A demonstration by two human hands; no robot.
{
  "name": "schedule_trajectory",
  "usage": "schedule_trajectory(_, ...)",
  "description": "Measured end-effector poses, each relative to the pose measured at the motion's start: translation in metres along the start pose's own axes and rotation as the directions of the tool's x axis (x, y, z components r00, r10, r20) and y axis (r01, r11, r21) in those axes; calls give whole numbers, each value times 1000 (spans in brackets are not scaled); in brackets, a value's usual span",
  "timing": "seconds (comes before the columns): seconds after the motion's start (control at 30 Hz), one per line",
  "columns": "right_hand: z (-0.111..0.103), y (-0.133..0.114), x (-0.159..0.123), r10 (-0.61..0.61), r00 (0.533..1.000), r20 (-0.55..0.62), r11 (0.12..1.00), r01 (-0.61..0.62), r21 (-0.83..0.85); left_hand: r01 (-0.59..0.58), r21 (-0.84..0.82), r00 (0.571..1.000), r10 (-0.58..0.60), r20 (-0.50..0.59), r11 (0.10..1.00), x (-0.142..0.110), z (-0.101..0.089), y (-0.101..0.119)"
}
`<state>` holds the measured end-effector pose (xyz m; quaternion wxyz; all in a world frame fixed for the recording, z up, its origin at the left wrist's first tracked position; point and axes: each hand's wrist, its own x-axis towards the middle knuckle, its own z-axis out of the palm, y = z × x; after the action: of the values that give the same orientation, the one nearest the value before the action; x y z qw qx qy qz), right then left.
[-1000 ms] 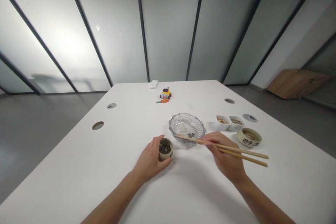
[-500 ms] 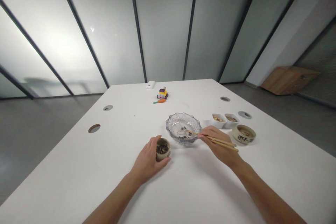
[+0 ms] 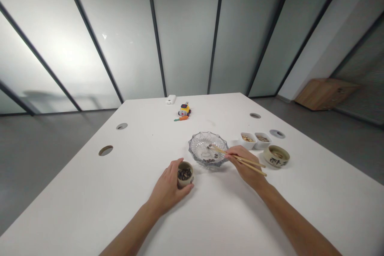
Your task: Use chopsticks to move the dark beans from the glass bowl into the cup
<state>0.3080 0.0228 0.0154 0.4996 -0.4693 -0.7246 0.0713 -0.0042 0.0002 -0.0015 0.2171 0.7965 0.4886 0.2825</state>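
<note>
My left hand (image 3: 167, 186) is wrapped round a small beige cup (image 3: 185, 175) of dark seeds on the white table (image 3: 90, 192). My right hand (image 3: 245, 165) grips a pair of wooden chopsticks (image 3: 237, 158). Their tips reach into a clear cut-glass bowl (image 3: 208, 153) just beyond the cup, and a dark seed sits at the tips. A few dark seeds lie in the bottom of the glass bowl.
To the right stand two small white dishes (image 3: 255, 140) of pale bits and a beige bowl with black lettering (image 3: 276, 156). A round lid (image 3: 277, 133) lies behind them. A toy car (image 3: 184, 109), a toy carrot (image 3: 181, 118) and a white box (image 3: 171, 99) sit at the far edge. Cable holes (image 3: 105, 150) mark the table's left.
The chopsticks swung from lying across the bowl's near rim to pointing deeper into the glass bowl, and my right hand moved slightly left. My left hand stayed on the cup.
</note>
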Motion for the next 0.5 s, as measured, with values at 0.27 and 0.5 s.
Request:
schedule_trajectory(0.27, 3, 10, 1, 52, 998, 27, 999, -52, -8, 3, 7, 1000, -3, 7, 1000, 0, -1, 2)
schedule_trajectory(0.5, 2, 7, 2, -15, 993, 117, 1000, 16, -6, 2, 6, 1000, -2, -9, 1000, -1, -1, 0)
